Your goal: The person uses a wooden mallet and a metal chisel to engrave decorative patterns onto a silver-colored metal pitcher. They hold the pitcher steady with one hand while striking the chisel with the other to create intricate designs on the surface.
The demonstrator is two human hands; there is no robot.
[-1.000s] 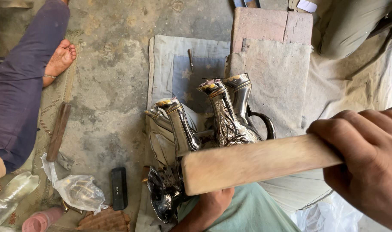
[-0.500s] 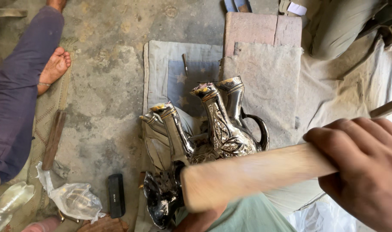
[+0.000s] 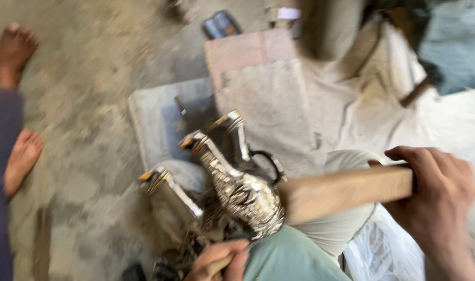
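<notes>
The view is blurred by motion. My right hand (image 3: 435, 208) grips a thick pale wooden bat (image 3: 346, 192) at the right. The bat's far end meets the round belly of an ornate silver jug (image 3: 242, 192) with a long neck and dark handle. A second metal jug (image 3: 169, 198) leans beside it on the left, and a third neck (image 3: 237, 135) rises behind. My left hand (image 3: 222, 260) is at the bottom edge under the jugs, closed on a thin wooden rod. My knee in green cloth (image 3: 294, 260) lies beside that hand.
Another person's bare feet (image 3: 21, 156) and dark trouser leg are at the left on the dirty concrete floor. A grey cloth mat (image 3: 154, 114) lies under the jugs, a pinkish slab (image 3: 242, 49) behind it. Crumpled clear plastic (image 3: 378, 250) sits at the lower right.
The view has swung down and right and turned blurry. The bat's end has shifted from in front of the jugs to the silver jug's belly. My left hand shows more.
</notes>
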